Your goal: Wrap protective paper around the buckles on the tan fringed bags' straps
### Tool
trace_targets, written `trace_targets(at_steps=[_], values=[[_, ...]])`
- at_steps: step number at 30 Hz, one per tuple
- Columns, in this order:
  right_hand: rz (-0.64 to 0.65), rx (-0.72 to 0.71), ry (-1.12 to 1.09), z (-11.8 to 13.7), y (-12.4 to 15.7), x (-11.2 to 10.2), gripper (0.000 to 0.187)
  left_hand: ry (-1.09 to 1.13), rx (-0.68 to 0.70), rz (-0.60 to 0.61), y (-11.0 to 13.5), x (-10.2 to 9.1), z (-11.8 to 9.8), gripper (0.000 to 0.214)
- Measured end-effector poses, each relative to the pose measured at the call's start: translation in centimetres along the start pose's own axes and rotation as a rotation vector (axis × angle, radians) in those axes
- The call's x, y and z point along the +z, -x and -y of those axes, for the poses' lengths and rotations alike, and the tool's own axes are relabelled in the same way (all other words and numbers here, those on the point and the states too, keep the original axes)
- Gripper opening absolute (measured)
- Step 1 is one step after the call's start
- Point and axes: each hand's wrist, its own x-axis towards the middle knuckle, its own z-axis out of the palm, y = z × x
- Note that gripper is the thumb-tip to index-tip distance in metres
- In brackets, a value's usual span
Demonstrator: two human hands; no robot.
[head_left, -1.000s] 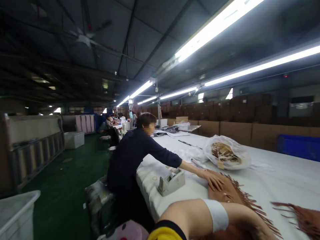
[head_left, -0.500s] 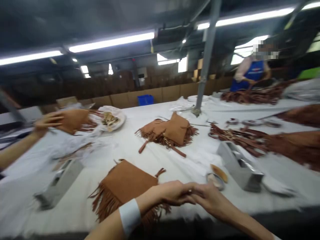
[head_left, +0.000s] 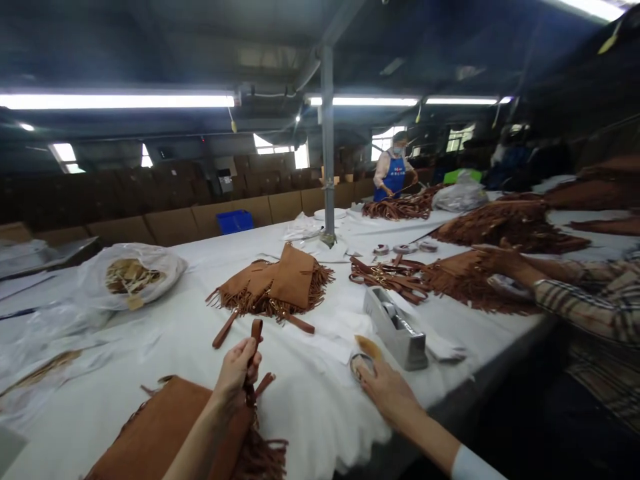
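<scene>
My left hand [head_left: 237, 371] is closed around a brown leather strap [head_left: 257, 329], its looped end standing up above the fist. Under that hand lies a brown fringed leather bag [head_left: 155, 427], partly covered by my forearm. My right hand [head_left: 389, 392] reaches over the white-covered table, its fingers curled at the rim of a small round roll [head_left: 361, 365]. Its fingertips are partly hidden. A yellowish-brown curved piece [head_left: 369, 347] lies against the roll. Just beyond stands a grey tape dispenser [head_left: 397, 330].
More fringed bags [head_left: 293, 277] lie mid-table. Brown straps [head_left: 387, 277] and several tape rolls [head_left: 407, 248] are further right. Another person's hands [head_left: 507, 260] rest at a bag pile there. A metal post [head_left: 327, 147] rises from the table. Left is a plastic bag [head_left: 170, 267].
The view has swung right. My hands, together over the near bag before, are now apart: the left lifts the strap and the right has gone to the roll.
</scene>
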Motion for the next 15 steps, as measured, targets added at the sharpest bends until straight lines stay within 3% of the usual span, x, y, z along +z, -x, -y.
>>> trace_targets(at_steps=[4, 9, 15], values=[[0.108, -0.017, 0.017, -0.1, -0.2, 0.8, 0.022, -0.052, -0.055, 0.057, -1.1, -0.7, 2.4, 0.05], [0.151, -0.027, -0.248, -0.6, -1.1, -1.3, 0.019, -0.052, -0.127, 0.053, -2.0, -2.4, 7.4, 0.052], [0.011, 0.105, -0.233, -0.9, -4.6, -3.2, 0.037, 0.12, -0.149, -0.056, -1.6, -3.2, 8.9, 0.045]])
